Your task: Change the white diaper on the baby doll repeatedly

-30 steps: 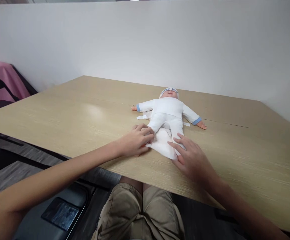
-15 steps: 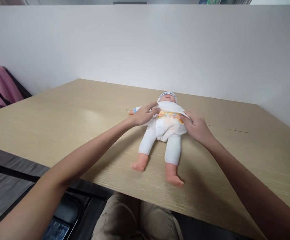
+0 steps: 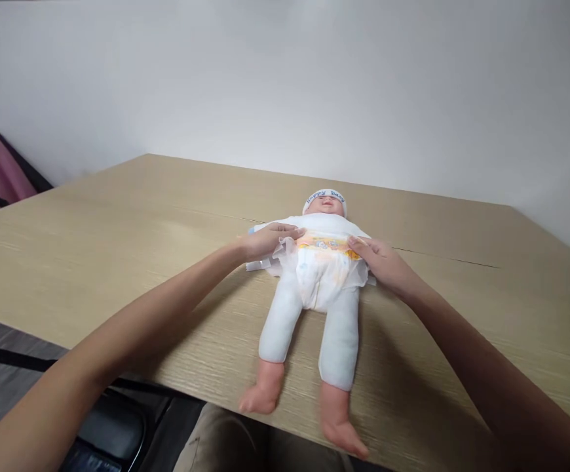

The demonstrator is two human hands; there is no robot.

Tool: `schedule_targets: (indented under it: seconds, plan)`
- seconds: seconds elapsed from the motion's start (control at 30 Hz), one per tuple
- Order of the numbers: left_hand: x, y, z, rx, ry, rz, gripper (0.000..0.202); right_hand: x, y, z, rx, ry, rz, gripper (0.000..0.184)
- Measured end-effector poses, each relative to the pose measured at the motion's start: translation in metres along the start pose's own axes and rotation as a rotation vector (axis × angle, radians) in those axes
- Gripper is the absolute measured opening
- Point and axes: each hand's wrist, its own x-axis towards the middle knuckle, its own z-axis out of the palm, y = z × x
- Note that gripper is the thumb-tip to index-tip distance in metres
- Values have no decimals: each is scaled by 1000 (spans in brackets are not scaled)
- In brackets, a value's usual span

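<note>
Head view: a pale wall (image 3: 285, 85) stands behind a wood-grain table (image 3: 132, 229), which fills most of the space below it. On the table the doll (image 3: 327, 223) lies on its back, head toward the wall, feet at the near edge, legs apart. Beige trousers (image 3: 216, 439) and part of a dark chair (image 3: 113, 419) show under that edge; pink cloth (image 3: 0, 170) hangs at far left. A diaper (image 3: 320, 265) with an orange band sits over the doll's hips, its front up on the belly. The left hand (image 3: 271, 240) and right hand (image 3: 382, 259) touch its upper corners, thumbs forward; whether they pinch the edge, I cannot tell. A white cap (image 3: 325, 194) bears blue lettering. One tab (image 3: 257, 265) sticks out below the left hand.
</note>
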Motion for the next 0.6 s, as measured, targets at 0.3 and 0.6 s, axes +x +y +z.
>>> schedule_targets:
  seconds: [0.3, 0.6]
  plan:
    - [-25, 39, 7, 493, 322, 169, 25, -48, 19, -11, -411, 265, -95, 44]
    - [-2, 48, 101, 1158, 57, 540, 36, -78, 51, -8, -580, 291, -126, 45]
